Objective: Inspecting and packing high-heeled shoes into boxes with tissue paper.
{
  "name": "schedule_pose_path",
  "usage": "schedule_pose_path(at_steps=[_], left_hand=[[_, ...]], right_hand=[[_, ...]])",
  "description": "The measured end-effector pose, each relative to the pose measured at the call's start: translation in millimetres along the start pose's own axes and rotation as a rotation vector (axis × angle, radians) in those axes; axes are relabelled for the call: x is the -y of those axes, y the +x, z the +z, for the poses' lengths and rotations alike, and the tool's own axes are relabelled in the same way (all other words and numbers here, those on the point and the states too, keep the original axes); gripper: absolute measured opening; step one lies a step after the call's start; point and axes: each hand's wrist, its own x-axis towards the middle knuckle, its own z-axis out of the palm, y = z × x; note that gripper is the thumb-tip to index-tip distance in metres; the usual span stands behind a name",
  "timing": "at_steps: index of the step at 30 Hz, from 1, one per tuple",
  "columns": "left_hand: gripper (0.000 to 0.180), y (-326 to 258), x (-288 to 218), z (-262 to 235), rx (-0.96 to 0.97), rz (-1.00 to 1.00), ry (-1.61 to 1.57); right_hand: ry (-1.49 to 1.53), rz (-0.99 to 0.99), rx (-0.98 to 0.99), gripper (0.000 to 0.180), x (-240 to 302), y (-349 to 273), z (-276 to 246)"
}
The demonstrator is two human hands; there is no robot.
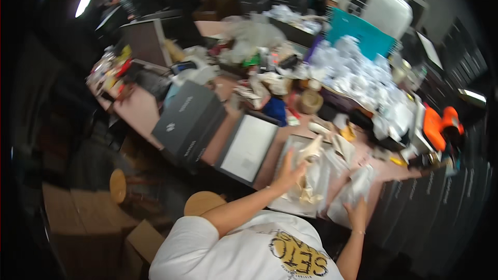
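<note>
My left hand is over a shallow open box, fingers apart, beside a cream-coloured item that looks like a shoe. Blur hides whether the fingertips touch it. Thin white wrapping and another cream piece lie in the box. To the right, my right hand is closed on the near end of a translucent white plastic bag; what the bag holds, if anything, cannot be made out. Left of the box lies a dark box with a pale panel inside.
A dark grey shoebox stands farther left on the pink table. Crumpled white paper is heaped at the back, near a tape roll. Dark boxes are stacked at right. A round stool and cardboard boxes stand lower left.
</note>
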Motion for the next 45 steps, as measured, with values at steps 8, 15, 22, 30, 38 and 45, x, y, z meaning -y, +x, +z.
schedule_pose_path(at_steps=[8,15,22,30,38,45], left_hand=[[0.089,-64.3,-43.7,15.0,0.16,0.43,0.266],[0.038,-62.7,-35.9,0.7,0.006,0.058,-0.324],[0.024,-89.8,-30.8,-34.0,-0.261,-0.113,-0.531],[0.036,-95.2,10.4,-114.7,-0.388,-0.344,-0.727],[0.047,-96.6,-4.0,-148.4,-0.053,-0.413,-0.617],[0.037,-67.6,-46.3,-134.5,-0.716,0.018,-0.936]], right_hand=[[0.675,0.012,-0.031,0.036,19.7,7.2,0.2],[0.485,-0.313,0.245,0.045,206.0,5.0,-17.8],[0.084,-1.083,0.007,0.033,268.4,33.9,-18.7],[0.587,-0.602,0.766,0.038,255.3,-44.2,-17.7],[0.005,-0.966,0.407,0.061,268.5,1.1,-41.7],[0.306,-0.489,0.205,0.037,185.2,25.8,-3.1]])
